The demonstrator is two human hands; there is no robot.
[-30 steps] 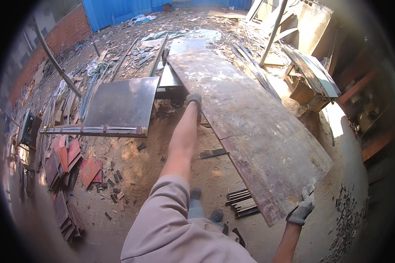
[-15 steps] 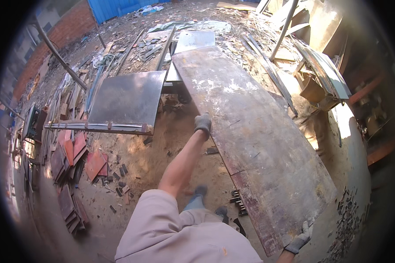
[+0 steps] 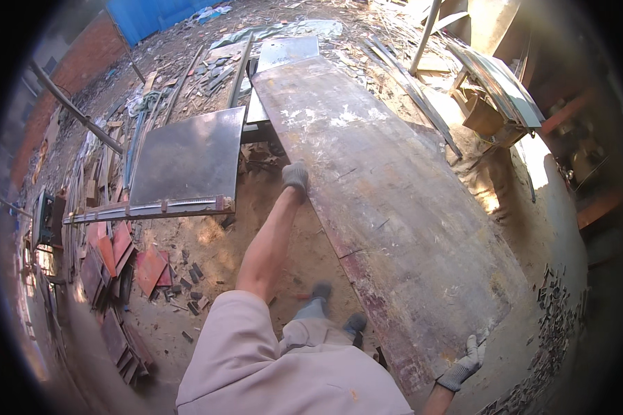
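Observation:
A long, worn brownish plywood board (image 3: 387,187) lies slanted from the upper middle to the lower right, its far end resting on a table saw. My left hand (image 3: 295,176), in a grey glove, grips the board's left long edge about midway. The gloved right hand (image 3: 464,363) clasps the board's near right corner at the lower right. My feet (image 3: 336,315) stand on the sandy ground beside the board.
A dark metal saw table (image 3: 183,162) with a rail (image 3: 145,207) stands to the left. Red and brown board offcuts (image 3: 128,252) lie at the lower left. Scrap timber, poles and debris cover the far ground; a bench (image 3: 498,83) stands at the right.
The board has come nearer and lower in view. My left hand slid back along its left edge toward me, and my right hand stayed on the near corner.

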